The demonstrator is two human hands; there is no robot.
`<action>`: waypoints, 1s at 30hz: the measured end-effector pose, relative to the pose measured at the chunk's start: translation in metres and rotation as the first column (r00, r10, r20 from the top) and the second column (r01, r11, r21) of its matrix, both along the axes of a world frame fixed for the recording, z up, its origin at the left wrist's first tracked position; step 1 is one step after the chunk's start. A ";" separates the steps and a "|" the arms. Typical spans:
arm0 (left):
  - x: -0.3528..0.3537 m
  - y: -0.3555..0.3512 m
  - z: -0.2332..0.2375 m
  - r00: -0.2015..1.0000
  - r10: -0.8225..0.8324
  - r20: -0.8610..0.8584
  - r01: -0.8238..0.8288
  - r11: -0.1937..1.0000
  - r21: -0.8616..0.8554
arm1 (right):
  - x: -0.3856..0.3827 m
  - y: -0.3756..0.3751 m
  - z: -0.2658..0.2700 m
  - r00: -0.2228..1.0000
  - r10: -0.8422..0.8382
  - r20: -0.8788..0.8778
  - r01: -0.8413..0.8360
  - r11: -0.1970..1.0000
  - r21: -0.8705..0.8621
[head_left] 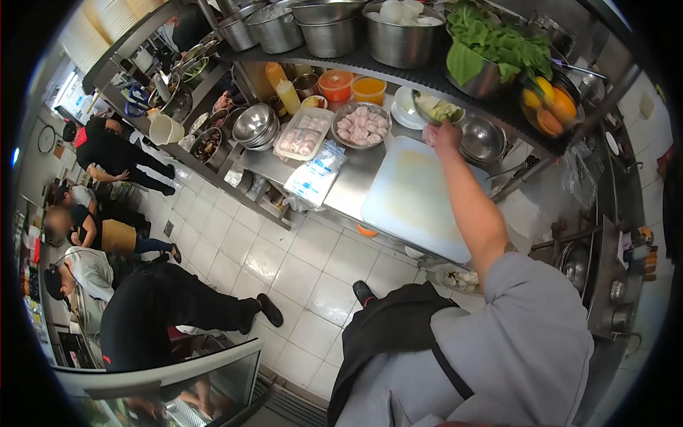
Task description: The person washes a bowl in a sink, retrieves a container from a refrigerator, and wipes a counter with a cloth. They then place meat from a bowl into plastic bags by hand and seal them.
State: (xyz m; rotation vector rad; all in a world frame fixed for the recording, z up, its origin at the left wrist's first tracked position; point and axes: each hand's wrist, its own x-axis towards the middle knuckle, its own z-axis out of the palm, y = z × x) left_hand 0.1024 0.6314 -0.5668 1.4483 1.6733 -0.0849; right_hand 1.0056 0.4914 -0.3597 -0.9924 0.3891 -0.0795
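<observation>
My right hand (445, 135) reaches out to the far edge of a white cutting board (413, 199) on the steel counter. Its fingers are closed round a thin dark utensil (418, 103) that points into a white bowl (409, 107) of pale green pieces. Something pinkish shows at the fingertips; I cannot tell what it is. A metal strainer (482, 139) sits just right of the hand. A steel bowl of pink meat pieces (361, 124) and a white tray of wrapped rolls (302, 135) lie to the left. My left hand is out of view.
A shelf above holds large steel pots (402, 35), a bowl of leafy greens (491, 46) and a bowl of oranges (548, 103). Orange tubs (352, 87) and sauce bottles (284, 89) stand on the counter. Several people crouch and stand on the tiled floor (284, 263) at left.
</observation>
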 end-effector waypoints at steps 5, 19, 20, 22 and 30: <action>-0.036 0.027 -0.010 0.513 -0.810 -0.284 0.782 0.304 0.543 | 0.100 -0.003 0.009 0.984 -0.130 -0.120 0.118 0.988 -0.101; 0.072 0.077 0.087 0.989 0.069 -0.129 -0.068 0.998 0.019 | 0.242 -0.002 -0.059 0.975 -0.161 -0.150 0.119 0.959 -0.256; 0.076 0.069 0.089 0.981 0.054 -0.185 -0.058 0.998 -0.019 | 0.245 -0.002 -0.063 0.976 -0.158 -0.152 0.113 0.956 -0.270; 0.060 0.051 0.067 0.976 -0.037 -0.216 0.026 0.998 -0.052 | 0.248 -0.003 -0.071 0.976 -0.152 -0.159 0.099 0.949 -0.299; 0.111 0.047 0.113 0.978 -0.044 -0.204 0.021 0.993 -0.113 | 0.253 -0.007 -0.097 0.977 -0.134 -0.166 0.059 0.918 -0.392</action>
